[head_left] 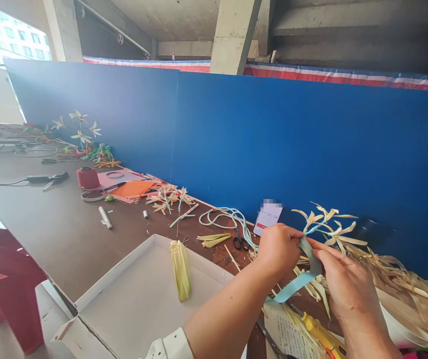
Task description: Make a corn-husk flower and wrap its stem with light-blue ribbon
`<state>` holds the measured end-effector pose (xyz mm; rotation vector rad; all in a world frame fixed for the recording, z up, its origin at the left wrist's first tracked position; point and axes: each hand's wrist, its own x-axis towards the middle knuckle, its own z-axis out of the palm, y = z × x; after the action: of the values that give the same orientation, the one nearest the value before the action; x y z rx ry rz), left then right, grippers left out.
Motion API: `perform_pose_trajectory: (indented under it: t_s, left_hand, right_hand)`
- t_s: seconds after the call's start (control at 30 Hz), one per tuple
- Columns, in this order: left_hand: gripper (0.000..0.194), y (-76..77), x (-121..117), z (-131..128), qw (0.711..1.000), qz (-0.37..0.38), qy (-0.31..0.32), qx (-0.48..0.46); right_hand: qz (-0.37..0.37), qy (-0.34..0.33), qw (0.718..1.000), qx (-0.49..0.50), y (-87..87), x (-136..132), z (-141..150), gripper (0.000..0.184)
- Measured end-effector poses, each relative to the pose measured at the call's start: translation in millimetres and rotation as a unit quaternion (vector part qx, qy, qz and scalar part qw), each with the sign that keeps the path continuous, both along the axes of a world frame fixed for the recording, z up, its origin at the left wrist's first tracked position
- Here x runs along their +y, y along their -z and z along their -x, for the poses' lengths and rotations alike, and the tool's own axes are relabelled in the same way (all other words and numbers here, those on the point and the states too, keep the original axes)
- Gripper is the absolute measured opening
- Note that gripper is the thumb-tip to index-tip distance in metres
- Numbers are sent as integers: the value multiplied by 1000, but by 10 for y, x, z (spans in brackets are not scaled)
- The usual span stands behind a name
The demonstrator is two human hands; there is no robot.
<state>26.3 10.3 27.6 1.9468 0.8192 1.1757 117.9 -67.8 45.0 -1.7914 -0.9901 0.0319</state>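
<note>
Both my hands meet at the stem of a pale husk flower spray (339, 233), whose petals fan out up and to the right. My left hand (280, 247) pinches the stem, fingers closed. Just beside it, my right hand (350, 281) is closed with thumb and fingertips on the stem end and the pale blue tape (294, 288). From the fingers the tape curls down and to the left over the table. Part of the stem is hidden behind the fingers. Loose husk strips (313, 289) lie beneath the hands.
A white box lid (112, 304) holding a corn husk (181, 274) sits at front left. Near the blue partition (303, 144) lie black-handled scissors (240, 243), a blue cord (214, 215) and a phone (268, 218). A yellow glue gun (317, 331) lies under my hands.
</note>
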Motion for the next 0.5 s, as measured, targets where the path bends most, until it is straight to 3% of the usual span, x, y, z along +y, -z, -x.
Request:
perform_pose_trajectory:
  t_s: [0.2,0.4,0.5]
  left_hand:
    - [40,1,23,4,997,-34,61,28]
    - [35,-130,8,174,983,63,161,59]
    - [38,-170,14,241,979,93,172,56]
  right_hand:
    - [37,6,993,108,1,-10,-98,37]
    - [36,-29,990,133,88,-15,-217,41]
    - [26,-52,986,153,184,4,-305,48]
